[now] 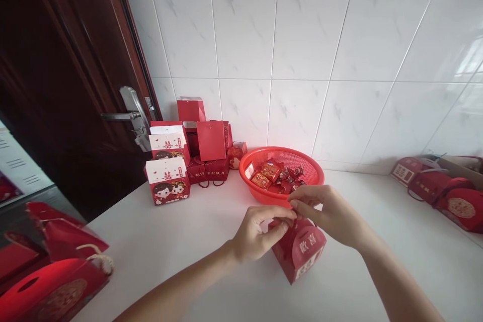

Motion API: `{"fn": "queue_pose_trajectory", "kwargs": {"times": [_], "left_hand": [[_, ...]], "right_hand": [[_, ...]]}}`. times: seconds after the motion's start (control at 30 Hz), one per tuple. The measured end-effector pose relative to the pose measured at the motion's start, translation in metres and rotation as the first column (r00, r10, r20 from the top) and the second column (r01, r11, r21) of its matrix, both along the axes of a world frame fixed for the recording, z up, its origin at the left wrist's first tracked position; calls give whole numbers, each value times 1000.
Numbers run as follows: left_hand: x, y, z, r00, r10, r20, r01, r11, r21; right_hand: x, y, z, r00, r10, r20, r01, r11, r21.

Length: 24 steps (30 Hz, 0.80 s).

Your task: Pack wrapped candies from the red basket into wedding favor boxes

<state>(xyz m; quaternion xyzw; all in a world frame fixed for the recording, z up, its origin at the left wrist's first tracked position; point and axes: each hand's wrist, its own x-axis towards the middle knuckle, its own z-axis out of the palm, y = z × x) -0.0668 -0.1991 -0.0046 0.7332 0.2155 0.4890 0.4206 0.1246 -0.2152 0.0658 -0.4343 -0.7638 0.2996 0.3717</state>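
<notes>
A small red gift box [298, 249] with rounded flaps and pale lettering stands on the white tabletop before me. My left hand [258, 234] is closed on the top of the box from the left, thumb and fingers pinched at its peak. From the right, my right hand [324, 209] pinches the same top edge, its fingertips meeting the left ones. What lies between the fingertips is too small to make out. Just behind the hands sits a red plastic basket [249, 191] holding several wrapped candies [269, 171].
Several red boxes [211, 141] stand by the wall at left, with a cartoon-couple box [169, 183] in front. More red boxes [32, 287] are at the near left. Other red boxes [430, 186] lie at right. A dark door [68, 50] stands left of the tiled wall.
</notes>
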Motion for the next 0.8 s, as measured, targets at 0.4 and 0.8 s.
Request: {"fn": "queue_pose_trajectory", "kwargs": {"times": [0.4, 0.8], "left_hand": [[5, 17, 3, 990, 106, 89, -109, 994, 32], [7, 19, 5, 990, 114, -83, -110, 992, 61]], "right_hand": [[-3, 2, -3, 984, -70, -165, 58, 995, -80], [-20, 4, -10, 944, -238, -230, 191, 959, -207]]}}
